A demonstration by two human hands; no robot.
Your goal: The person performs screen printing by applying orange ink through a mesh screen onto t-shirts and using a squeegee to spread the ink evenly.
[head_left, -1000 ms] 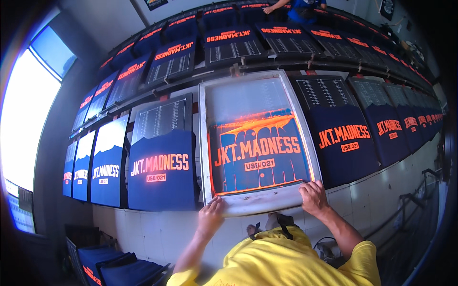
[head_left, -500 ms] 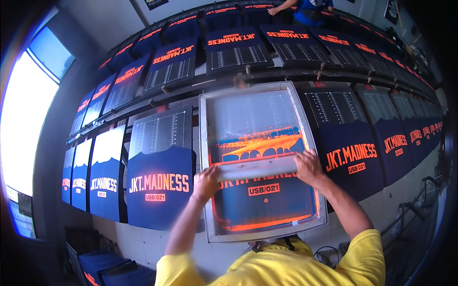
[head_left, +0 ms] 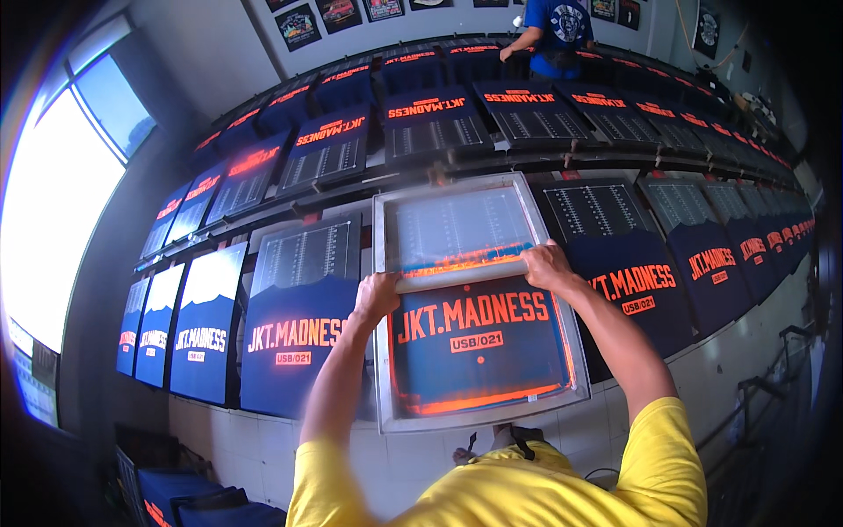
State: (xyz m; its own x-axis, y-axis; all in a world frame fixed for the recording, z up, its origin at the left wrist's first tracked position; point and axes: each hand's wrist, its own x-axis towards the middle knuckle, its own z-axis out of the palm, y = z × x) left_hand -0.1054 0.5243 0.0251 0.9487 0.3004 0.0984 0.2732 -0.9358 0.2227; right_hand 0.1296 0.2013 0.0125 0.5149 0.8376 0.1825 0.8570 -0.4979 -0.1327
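Observation:
A metal-framed printing screen [head_left: 571, 369] lies over a dark blue shirt on a board in front of me. A long squeegee [head_left: 461, 276] crosses the mesh, with orange ink [head_left: 474, 258] along its far side. My left hand [head_left: 378, 297] is closed round the squeegee's left end, and my right hand [head_left: 548, 265] grips its right end. Nearer to me, bold orange lettering [head_left: 472, 318] and a small label shape show through the mesh. A thick streak of orange ink [head_left: 487, 400] lies along the screen's near edge.
Boards with orange-printed navy shirts [head_left: 294, 342] stand close on both sides, [head_left: 637, 272] more shirts to the right. Beyond a rail [head_left: 334, 195] run further rows. A person in a blue shirt [head_left: 558, 39] stands at the far side. Dark folded fabric [head_left: 180, 492] lies lower left.
Both hands have pushed the squeegee away from me along the screen. The lettering, partly covered before, now shows fully on the near side. My view has tilted up slightly.

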